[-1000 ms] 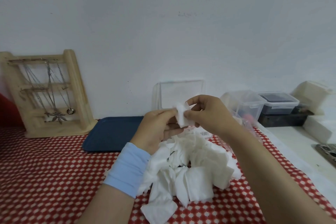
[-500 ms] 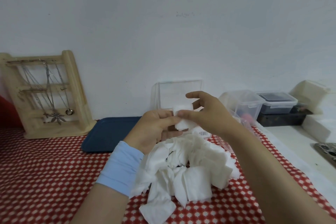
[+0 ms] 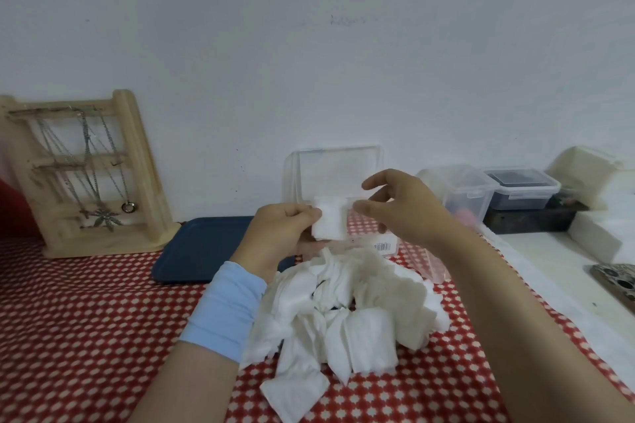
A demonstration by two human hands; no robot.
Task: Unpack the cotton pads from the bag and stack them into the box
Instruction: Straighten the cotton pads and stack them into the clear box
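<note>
Left grip (image 3: 285, 233) pinches a few cotton pads (image 3: 330, 221) above the loose pile (image 3: 343, 306) on the table (image 3: 68, 319); right grip (image 3: 405, 208) released, fingers spread at their 3 o'clock edge; recommend squaring edges, then lowering flat into the clear box (image 3: 343, 168) at 12 o'clock.

A light-blue cloth band (image 3: 223, 311) circles the wrist below the left hand (image 3: 280, 233).

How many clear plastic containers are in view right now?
3. The open box stands behind the held cotton pad; a clear lidded tub and a dark-filled tub sit at right. The pad pile may hide others.
</note>
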